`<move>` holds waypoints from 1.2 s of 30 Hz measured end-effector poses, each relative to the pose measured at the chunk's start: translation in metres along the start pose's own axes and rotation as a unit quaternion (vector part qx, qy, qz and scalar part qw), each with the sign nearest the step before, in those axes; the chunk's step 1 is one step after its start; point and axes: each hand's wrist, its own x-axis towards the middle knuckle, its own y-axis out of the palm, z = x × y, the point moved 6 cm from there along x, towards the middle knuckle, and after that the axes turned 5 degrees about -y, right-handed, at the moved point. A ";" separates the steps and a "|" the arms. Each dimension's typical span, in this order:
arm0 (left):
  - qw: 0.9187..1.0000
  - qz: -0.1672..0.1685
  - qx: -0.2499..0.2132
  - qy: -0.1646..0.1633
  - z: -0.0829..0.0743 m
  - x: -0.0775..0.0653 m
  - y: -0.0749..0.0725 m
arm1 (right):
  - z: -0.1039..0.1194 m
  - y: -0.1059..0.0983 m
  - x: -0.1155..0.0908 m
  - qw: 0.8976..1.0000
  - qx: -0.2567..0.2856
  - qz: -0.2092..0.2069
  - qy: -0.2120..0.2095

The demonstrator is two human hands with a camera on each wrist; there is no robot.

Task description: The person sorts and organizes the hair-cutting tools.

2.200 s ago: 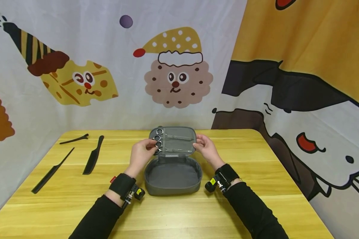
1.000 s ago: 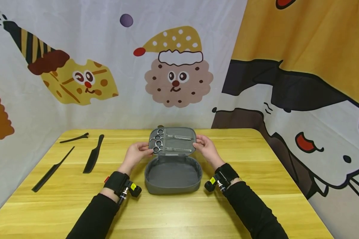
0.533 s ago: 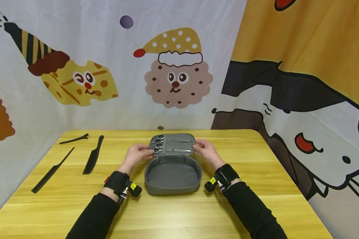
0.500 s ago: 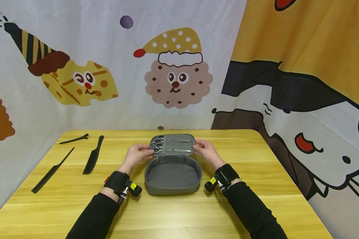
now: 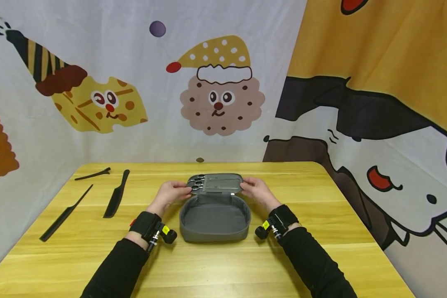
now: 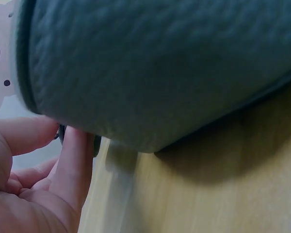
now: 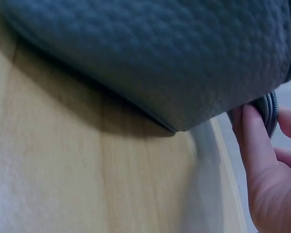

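Observation:
A grey zip case (image 5: 215, 236) stands open on the table with its lid (image 5: 229, 182) folded back behind it. Metal scissors are tucked into the lid's clear pocket; their finger rings (image 5: 198, 182) stick out on the left. My left hand (image 5: 169, 193) pinches the lid's left edge between thumb and fingers. On the opposite edge, my right hand (image 5: 260, 193) grips the lid the same way. Both wrist views are mostly filled by the case's pebbled side wall (image 6: 136, 73), with the fingers (image 7: 256, 141) on the lid edge behind it.
On the left of the wooden table (image 5: 301, 256) lie a rat-tail comb (image 5: 61, 221), a wide black comb (image 5: 115, 198) and a black hair clip (image 5: 93, 174). A printed curtain (image 5: 164, 145) hangs along the table's back edge.
My left hand has left the scissors rings and taken the lid's left edge. The lid has tilted backward, lower toward the table; my right hand has followed it down slightly.

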 end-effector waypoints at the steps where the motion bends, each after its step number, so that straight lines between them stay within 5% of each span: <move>1: 1.000 0.001 0.001 0.000 0.000 0.000 0.000 | -0.001 0.000 0.000 1.000 0.002 -0.001 0.004; 23: 1.000 0.010 0.010 -0.006 0.001 0.000 -0.001 | -0.005 0.000 0.000 0.999 -0.011 0.004 0.030; 36: 0.999 0.007 0.032 -0.011 -0.001 -0.001 -0.001 | 0.002 0.004 -0.004 0.992 -0.120 0.026 0.023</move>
